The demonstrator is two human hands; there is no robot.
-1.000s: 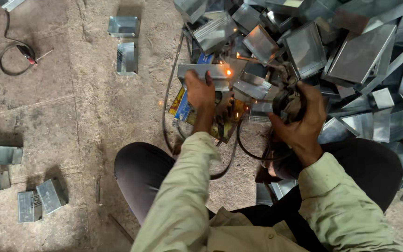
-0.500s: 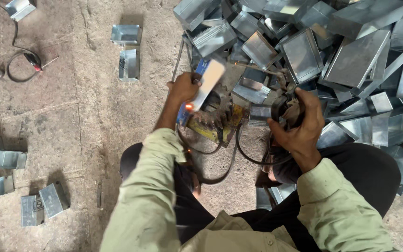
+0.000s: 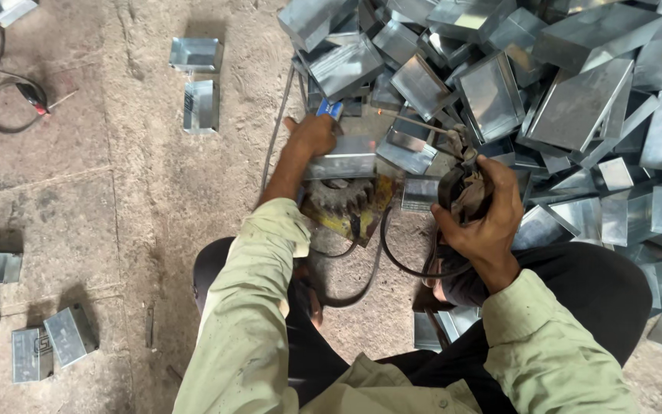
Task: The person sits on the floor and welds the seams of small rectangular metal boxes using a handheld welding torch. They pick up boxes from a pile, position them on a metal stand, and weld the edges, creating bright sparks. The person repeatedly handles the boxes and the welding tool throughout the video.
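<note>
- While the left hand (image 3: pixel 314 136) presses a folded, shiny sheet-metal piece (image 3: pixel 344 165) with curled fingers, that piece lies over a toothed, rusty gear (image 3: pixel 339 201) on the floor.
- The right hand (image 3: pixel 483 218) grips a dark welding holder (image 3: pixel 460 189), fingers wrapped tight.
- Beyond them rises a heap of galvanised boxes (image 3: pixel 545 92).

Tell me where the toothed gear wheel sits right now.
In the head view the gear wheel lies at centre on a yellow plate, just below the metal box under the left hand.

Heaped metal boxes (image 3: pixel 576 107); floor cable (image 3: pixel 9 107)
</note>
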